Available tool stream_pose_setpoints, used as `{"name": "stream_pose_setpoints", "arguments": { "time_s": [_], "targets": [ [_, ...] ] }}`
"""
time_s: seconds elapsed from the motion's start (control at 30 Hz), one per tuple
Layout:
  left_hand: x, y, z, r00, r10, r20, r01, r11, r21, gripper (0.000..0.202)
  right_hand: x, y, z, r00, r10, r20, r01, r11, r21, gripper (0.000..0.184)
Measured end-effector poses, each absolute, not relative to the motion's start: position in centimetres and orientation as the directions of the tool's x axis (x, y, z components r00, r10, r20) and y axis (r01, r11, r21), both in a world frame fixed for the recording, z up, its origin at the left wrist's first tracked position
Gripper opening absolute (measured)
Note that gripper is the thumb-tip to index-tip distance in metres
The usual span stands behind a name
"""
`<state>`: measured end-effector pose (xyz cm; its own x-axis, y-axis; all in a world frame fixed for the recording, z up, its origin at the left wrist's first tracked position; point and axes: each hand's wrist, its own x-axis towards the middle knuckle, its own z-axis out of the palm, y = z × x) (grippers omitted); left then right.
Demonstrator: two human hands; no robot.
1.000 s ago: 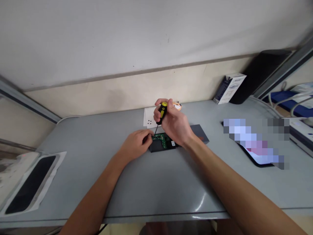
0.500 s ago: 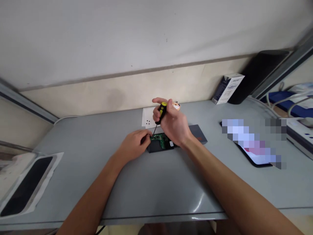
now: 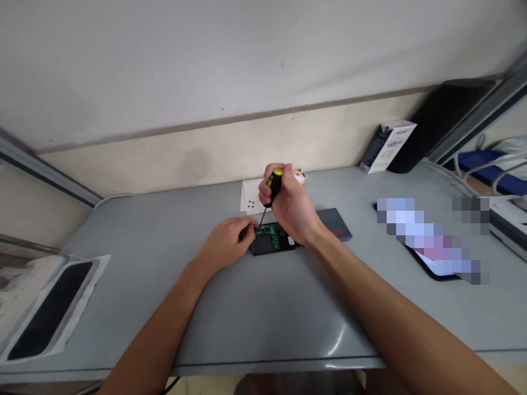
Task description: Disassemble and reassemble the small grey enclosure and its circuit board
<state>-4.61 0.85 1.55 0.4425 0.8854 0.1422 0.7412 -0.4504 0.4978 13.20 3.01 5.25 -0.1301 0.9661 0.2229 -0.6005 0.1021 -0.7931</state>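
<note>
Right hand: closed round handle of black-and-yellow screwdriver, shaft slanting down, tip at upper left part of green circuit board. Exact contact too small to tell. Board sits in black housing, lying flat about mid-width on bench, nearer back edge than front edge. Left hand: thumb and fingers bunched at housing's left end, just beside screwdriver tip; can't tell if they pinch anything. Right hand and wrist cover part of housing's right end.

Grey flat case just right of housing, partly behind right wrist. White paper behind housing, near back edge, four small dark bits on it. Cartoon figure at back edge, partly behind right hand. Carton and black cylinder near back right corner. Phone toward right edge, screen pixelated. Dark slab on white sheet by left edge.
</note>
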Motion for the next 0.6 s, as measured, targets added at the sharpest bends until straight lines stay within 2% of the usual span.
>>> {"name": "stream_pose_setpoints", "arguments": {
  "time_s": [0.6],
  "targets": [
    [-4.51,0.86,1.65,0.438,0.892,0.115,0.759,-0.435,0.484,0.022,13.04,2.80,5.50,-0.100,0.967,0.235,-0.606,0.128,-0.785,0.058]
  ]
}}
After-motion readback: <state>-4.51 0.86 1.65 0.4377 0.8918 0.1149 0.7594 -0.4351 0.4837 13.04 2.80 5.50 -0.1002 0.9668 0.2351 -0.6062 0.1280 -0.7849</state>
